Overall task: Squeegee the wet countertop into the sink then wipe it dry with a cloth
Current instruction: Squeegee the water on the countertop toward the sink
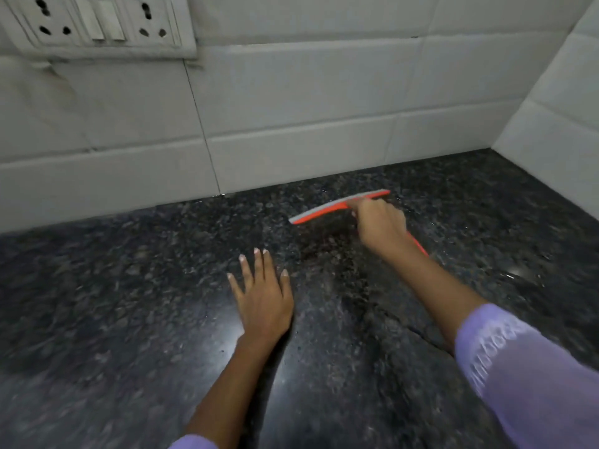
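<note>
A dark speckled granite countertop point(129, 303) fills the lower part of the head view and shines with reflections. My right hand point(381, 223) is shut on an orange squeegee point(324, 211) with a grey rubber blade. The blade lies on the counter near the back wall, right of centre. The tip of its orange handle shows behind my wrist. My left hand point(264, 299) rests flat on the counter with its fingers spread, in front and to the left of the squeegee. No sink or cloth is in view.
White wall tiles point(291, 108) run along the back of the counter and meet a side wall point(557, 124) at the right corner. A switch and socket plate point(97, 24) sits on the wall at the upper left.
</note>
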